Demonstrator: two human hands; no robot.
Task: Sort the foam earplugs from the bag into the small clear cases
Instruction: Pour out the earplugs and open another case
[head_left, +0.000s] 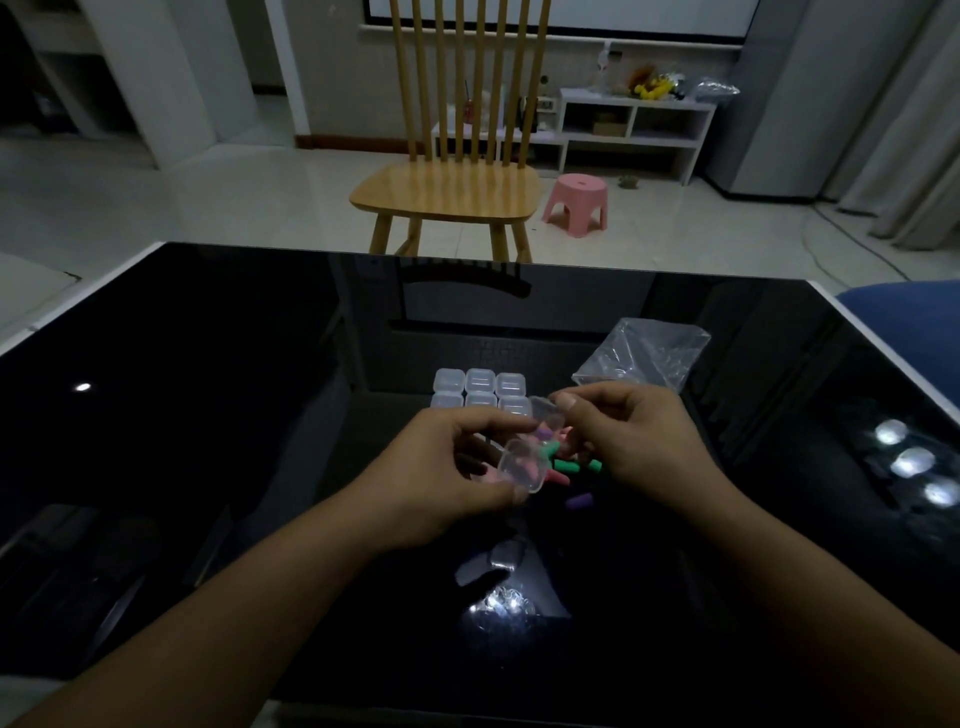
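While the six closed cases (480, 393) sit in two rows of three on the far side of the work area, untouched on the black glass table (208, 415), the step in hand appears to be the filling of a seventh. Left hand (447, 478) grips an open case (524, 462) by its lower shell, fingers curled beneath and thumb at the near edge, holding it above the table. Its hinged lid (546, 413) stands raised and is pinched by the fingertips of the right hand (634, 436), which is closed on that lid. Whether anything already lies in the shell cannot be told; the plastic is clear and the light poor. Loose earplugs (563, 467), green, pink and purple, lie on the table just beneath and to the right of the held case. Further right and beyond, the bag (644, 356) lies flat and looks emptied. Judgement: sorting is partly done. The next move calls for either pressing the lid shut, if the case is filled, or releasing the lid to pick up plugs from the pile while the left hand keeps the shell level.
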